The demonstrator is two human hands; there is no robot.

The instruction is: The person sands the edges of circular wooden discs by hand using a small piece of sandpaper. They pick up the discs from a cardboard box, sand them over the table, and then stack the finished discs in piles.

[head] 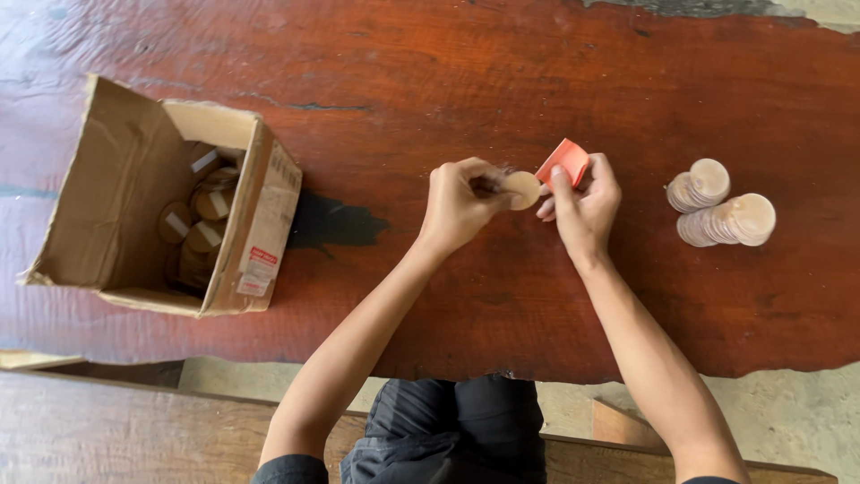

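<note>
Person sits at a dark red wooden table. Left hand is pinched shut on a small round wooden disc, thumb and fingers on its rim, so the flat face stays exposed toward the other hand. Right hand is closed on a folded orange piece, likely sandpaper, and one finger touches the disc's edge. Both hands hover above the table near its middle, the disc between them; the grip looks set up for rubbing the rim.

Counts:
- 1 disc in hand
- 1 orange piece
- 2 stacks of similar discs at the right, near the right hand, leaning and touching each other; too many per stack to count
- 1 open cardboard box at the left, tipped on its side with its mouth up toward the camera; at least four taped bundles of discs inside, the rest in shadow

Box within the left hand's reach, stacks on the right hand's side.
</note>
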